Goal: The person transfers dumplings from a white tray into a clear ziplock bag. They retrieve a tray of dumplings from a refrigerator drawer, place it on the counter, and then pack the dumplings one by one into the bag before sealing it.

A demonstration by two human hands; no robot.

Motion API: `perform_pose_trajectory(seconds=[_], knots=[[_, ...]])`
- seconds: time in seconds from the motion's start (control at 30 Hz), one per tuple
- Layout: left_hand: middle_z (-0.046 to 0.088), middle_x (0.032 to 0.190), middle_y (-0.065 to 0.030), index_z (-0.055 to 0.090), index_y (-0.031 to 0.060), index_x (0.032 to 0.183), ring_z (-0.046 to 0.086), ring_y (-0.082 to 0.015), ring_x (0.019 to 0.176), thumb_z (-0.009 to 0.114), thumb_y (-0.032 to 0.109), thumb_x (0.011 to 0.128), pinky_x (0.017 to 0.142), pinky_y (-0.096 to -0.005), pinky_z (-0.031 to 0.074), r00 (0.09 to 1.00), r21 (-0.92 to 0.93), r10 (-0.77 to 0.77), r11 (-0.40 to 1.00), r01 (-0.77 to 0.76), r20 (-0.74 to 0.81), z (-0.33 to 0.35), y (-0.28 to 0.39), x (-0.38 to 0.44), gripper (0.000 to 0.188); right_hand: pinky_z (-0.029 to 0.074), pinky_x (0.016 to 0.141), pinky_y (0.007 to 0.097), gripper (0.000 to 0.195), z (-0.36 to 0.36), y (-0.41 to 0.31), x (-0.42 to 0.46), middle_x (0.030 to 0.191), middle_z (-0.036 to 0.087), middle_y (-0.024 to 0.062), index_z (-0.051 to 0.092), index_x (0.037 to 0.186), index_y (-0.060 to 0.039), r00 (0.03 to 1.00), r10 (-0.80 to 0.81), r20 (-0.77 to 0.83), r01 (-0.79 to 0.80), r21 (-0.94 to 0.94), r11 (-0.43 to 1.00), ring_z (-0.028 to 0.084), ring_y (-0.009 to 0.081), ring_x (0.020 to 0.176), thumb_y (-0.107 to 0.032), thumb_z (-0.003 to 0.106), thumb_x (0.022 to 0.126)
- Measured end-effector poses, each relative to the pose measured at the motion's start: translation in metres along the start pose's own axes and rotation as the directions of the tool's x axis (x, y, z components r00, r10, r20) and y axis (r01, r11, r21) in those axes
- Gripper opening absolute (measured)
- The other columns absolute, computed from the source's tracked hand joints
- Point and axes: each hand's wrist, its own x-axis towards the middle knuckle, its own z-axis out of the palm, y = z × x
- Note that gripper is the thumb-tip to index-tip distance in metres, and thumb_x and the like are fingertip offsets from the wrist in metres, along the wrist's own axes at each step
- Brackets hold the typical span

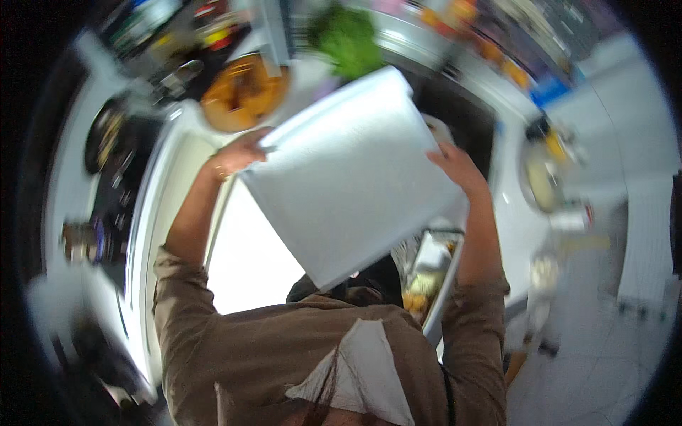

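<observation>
A large white rectangular bin or panel (346, 181) is held up in front of my body, tilted, with its broad flat face towards me. My left hand (242, 152) grips its left edge, and a thin bracelet shows on that wrist. Fingers of my right hand (453, 162) hold the opposite edge. Below its lower right side, an open drawer (453, 271) contains food and packages that are blurred. A glaring white surface (250, 255) lies under my left forearm.
Beyond the bin are a round wooden board (245, 96), leafy greens (346, 42) and a dark sink (469, 106). A pan (106, 133) sits by the black hob at left. On the right counter (519, 223) stands a bowl (543, 181). Much is motion-blurred.
</observation>
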Motion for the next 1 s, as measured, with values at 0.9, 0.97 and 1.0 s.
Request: perform_pose_trajectory(seconds=[0.9,0.97,1.0], knots=[[0.055,0.126,-0.0142,0.044,0.0032,0.134,0.054,-0.0231,0.116,0.059,0.018,0.092,0.102,-0.0362,0.041,0.005,-0.556,-0.564,0.815,0.160,-0.826,0.245,-0.049,-0.519,0.047,0.044,0.094,0.0368,0.063,0.358,-0.204,-0.020,0.120,0.056,0.0117,0.044,0.129,0.0014,0.062,-0.463,0.884,-0.222,0.464,0.858,0.054,0.0236,0.110,-0.019,0.072,0.076],[0.056,0.125,-0.0147,0.046,0.0060,0.134,0.053,-0.0244,0.117,0.060,0.027,0.092,0.100,-0.0376,0.042,-0.063,-0.519,-0.520,0.854,-0.027,-0.852,0.284,-0.071,-0.547,0.049,0.044,0.093,0.0364,0.062,0.377,-0.233,-0.046,0.121,0.055,0.0116,0.044,0.129,0.0013,0.038,-0.460,0.887,-0.205,0.457,0.866,0.053,0.0237,0.111,-0.019,0.071,0.077],[0.057,0.123,-0.0140,0.046,0.0056,0.133,0.053,-0.0228,0.116,0.060,0.025,0.092,0.100,-0.0366,0.042,-0.118,-0.548,-0.558,0.829,-0.110,-0.821,0.301,-0.078,-0.549,0.047,0.045,0.093,0.0362,0.062,0.386,-0.242,-0.051,0.121,0.055,0.0116,0.044,0.129,0.0013,0.033,-0.454,0.891,-0.185,0.451,0.873,0.053,0.0237,0.111,-0.019,0.070,0.077]])
